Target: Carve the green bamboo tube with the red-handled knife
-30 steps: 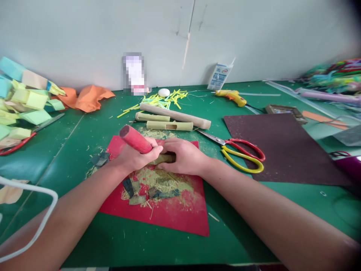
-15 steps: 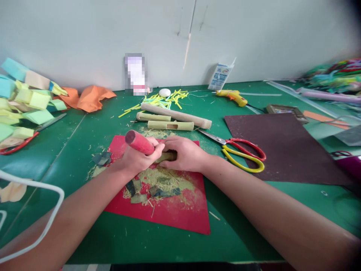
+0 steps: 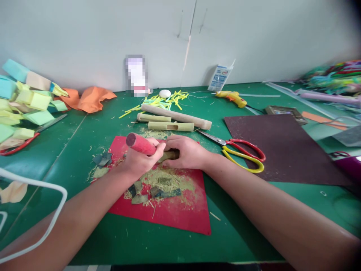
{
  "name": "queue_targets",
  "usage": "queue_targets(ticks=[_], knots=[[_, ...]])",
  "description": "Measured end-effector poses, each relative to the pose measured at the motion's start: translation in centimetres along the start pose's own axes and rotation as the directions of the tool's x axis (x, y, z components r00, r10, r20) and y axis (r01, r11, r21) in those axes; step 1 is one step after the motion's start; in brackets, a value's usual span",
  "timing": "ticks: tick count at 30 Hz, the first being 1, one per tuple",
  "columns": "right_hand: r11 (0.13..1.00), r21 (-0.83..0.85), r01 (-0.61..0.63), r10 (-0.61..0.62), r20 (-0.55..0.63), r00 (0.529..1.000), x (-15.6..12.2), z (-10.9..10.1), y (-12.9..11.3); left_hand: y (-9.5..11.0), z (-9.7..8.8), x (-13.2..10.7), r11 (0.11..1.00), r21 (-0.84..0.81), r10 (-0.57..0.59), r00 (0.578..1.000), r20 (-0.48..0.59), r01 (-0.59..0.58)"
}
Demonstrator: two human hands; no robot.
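- Green table point(image 3: 225, 233): under it all
- Dark brown sheet point(image 3: 284, 150): right side
- Red sheet point(image 3: 183, 222): centre, dust and offcuts point(image 3: 139, 199) on it
- Scissors point(image 3: 225, 142): right of red sheet, tips pointing far left
- Left hand point(image 3: 143, 160): clenched round red handle point(image 3: 140, 144), lower end hidden
- Right hand point(image 3: 187, 152): grasping bamboo piece point(image 3: 169, 155) from right
- Bamboo piece: far half of red sheet, between hands, partly covered

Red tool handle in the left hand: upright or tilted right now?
Tilted: the red handle slants out of the left hand, its round end leaning to the left.
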State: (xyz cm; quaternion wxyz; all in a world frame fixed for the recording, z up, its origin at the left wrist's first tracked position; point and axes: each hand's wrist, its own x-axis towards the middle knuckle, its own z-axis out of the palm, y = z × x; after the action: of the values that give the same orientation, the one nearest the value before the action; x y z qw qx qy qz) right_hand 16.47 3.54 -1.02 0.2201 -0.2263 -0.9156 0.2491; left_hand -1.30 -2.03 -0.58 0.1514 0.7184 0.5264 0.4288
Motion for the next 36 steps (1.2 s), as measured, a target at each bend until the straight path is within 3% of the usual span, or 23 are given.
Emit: queue_targets(ticks=[4,10,15,26,30,33,36], knots=[[1.000,0.004,0.020,-0.020,-0.002,1.000,0.0,-0.1,0.1,-0.1,0.1,0.0,0.998,-0.036,-0.046,0.999,-0.017,0.045],[0.999,0.013,0.039,-0.039,0.012,0.999,-0.2,-0.2,0.1,-0.1,-0.3,0.2,0.978,-0.167,-0.114,0.990,0.086,0.127],[1.000,0.004,0.026,-0.026,0.012,1.000,-0.3,-0.3,0.1,-0.6,-0.5,0.2,0.924,-0.360,-0.085,0.988,0.131,0.127],[1.000,-0.023,-0.014,0.015,0.029,0.999,-0.3,-0.5,0.0,-0.9,-0.1,0.1,0.863,-0.462,-0.170,0.979,0.109,0.202],[0.999,-0.050,-0.003,0.005,0.038,0.999,-0.3,-0.4,-0.1,-1.0,-0.1,-0.1,0.910,-0.396,-0.101,0.991,0.082,0.126],[0.996,-0.091,0.012,-0.009,0.029,1.000,-0.4,-0.3,-0.3,-0.7,-0.5,-0.1,0.974,-0.226,0.016,1.000,-0.008,-0.018],[0.994,-0.111,0.004,-0.001,0.029,1.000,-0.4,-0.3,-0.3,-0.5,-0.9,0.1,0.992,-0.111,0.057,0.995,-0.080,-0.066]])
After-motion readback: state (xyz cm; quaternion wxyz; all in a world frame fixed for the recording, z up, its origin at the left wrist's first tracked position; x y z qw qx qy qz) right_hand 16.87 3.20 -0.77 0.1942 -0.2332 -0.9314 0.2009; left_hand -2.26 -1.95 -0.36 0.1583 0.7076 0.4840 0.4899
